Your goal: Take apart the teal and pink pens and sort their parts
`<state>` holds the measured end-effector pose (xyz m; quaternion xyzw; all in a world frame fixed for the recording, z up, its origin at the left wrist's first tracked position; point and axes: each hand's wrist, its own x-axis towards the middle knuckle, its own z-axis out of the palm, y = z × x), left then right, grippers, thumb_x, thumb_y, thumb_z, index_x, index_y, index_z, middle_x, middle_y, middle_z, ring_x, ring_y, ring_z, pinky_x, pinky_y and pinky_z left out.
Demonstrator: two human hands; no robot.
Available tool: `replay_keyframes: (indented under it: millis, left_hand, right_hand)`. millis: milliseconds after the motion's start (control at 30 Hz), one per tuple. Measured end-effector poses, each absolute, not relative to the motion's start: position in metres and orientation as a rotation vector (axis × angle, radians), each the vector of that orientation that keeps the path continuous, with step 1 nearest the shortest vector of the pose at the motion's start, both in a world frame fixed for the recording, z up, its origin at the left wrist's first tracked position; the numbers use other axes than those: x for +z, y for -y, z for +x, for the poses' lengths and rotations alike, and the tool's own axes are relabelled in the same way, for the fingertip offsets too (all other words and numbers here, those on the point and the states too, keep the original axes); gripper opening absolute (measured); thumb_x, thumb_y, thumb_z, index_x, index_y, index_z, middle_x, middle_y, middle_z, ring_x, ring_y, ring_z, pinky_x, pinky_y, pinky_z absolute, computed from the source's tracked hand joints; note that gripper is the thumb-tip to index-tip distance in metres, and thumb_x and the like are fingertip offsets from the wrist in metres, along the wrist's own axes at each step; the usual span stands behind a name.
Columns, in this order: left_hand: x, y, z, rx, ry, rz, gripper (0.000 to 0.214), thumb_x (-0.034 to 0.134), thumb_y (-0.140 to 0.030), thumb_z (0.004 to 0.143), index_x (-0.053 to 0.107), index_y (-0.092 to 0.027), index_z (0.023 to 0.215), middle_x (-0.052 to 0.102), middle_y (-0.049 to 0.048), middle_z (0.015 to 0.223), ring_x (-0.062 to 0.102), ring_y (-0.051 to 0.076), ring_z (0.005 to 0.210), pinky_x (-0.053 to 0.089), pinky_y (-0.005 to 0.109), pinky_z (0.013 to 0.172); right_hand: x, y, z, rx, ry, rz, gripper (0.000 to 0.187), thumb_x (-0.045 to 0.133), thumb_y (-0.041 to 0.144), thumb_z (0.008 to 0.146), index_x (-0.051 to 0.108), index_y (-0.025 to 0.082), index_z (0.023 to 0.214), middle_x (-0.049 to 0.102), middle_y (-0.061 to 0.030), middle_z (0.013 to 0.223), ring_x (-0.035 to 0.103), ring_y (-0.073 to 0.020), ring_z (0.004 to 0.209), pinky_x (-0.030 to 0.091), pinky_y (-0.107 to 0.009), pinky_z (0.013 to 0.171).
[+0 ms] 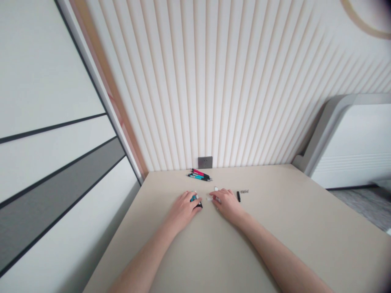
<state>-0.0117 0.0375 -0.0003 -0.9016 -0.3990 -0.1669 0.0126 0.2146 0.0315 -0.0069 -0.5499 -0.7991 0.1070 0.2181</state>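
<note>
My left hand (183, 206) rests on the table, its fingers apart and curved around a small cluster of pen parts. Between thumb and forefinger show blue pen parts (193, 198) and a black piece (199, 204); the palm side is hidden. My right hand (228, 204) reaches in from the other side, fingers spread low over small whitish clear parts (209, 199), some of them covered. Just beyond its fingertips lies another small white piece (216, 188). To the right of that hand are a black tube-shaped piece (238, 196) and several small springs (244, 191).
Several click pens (199, 175), red, blue and black, lie together near the back edge of the beige table (195, 256). Behind them a dark socket (205, 162) sits in the ribbed wall. A cabinet (61, 195) stands at the left, a padded headboard (351, 134) at the right.
</note>
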Motion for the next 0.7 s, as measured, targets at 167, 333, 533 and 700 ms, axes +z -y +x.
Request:
replay_keyframes:
  millis: [167,333,533,700]
  left_hand:
    - [-0.002,-0.041,-0.017,-0.525,1.178,-2.857,0.029,0.061,-0.029,0.090,0.064,-0.025,0.119,0.058,0.0079,0.120,0.052,0.024,0.114,0.045,0.043,0.100]
    - [-0.007,-0.050,-0.027,-0.524,1.082,-2.942,0.032,0.061,-0.027,0.090,0.062,-0.028,0.122,0.059,0.0060,0.121,0.051,0.023,0.117,0.044,0.041,0.102]
    - [-0.009,-0.055,-0.033,-0.496,1.038,-2.969,0.034,0.063,-0.028,0.089,0.061,-0.029,0.123,0.059,0.0054,0.122,0.051,0.023,0.117,0.045,0.041,0.102]
    - [-0.007,-0.055,-0.033,-0.502,1.036,-2.975,0.034,0.064,-0.027,0.088,0.062,-0.028,0.122,0.060,0.0055,0.122,0.051,0.022,0.118,0.045,0.040,0.102]
  right_hand:
    - [-0.005,-0.030,0.214,0.290,2.225,-1.517,0.028,0.049,0.020,0.093,0.066,0.025,0.114,0.071,-0.0032,0.104,0.059,-0.0193,0.101,0.035,-0.030,0.089]
    - [-0.005,-0.029,0.213,0.295,2.221,-1.527,0.026,0.050,0.020,0.093,0.066,0.025,0.114,0.071,-0.0032,0.106,0.059,-0.0200,0.102,0.035,-0.031,0.088]
    - [-0.004,-0.028,0.212,0.289,2.217,-1.526,0.025,0.051,0.021,0.093,0.066,0.026,0.113,0.071,-0.0024,0.103,0.059,-0.0198,0.100,0.035,-0.030,0.087]
    - [-0.002,-0.027,0.212,0.295,2.215,-1.538,0.026,0.050,0.021,0.093,0.065,0.025,0.115,0.071,-0.0031,0.105,0.059,-0.0197,0.102,0.035,-0.030,0.088]
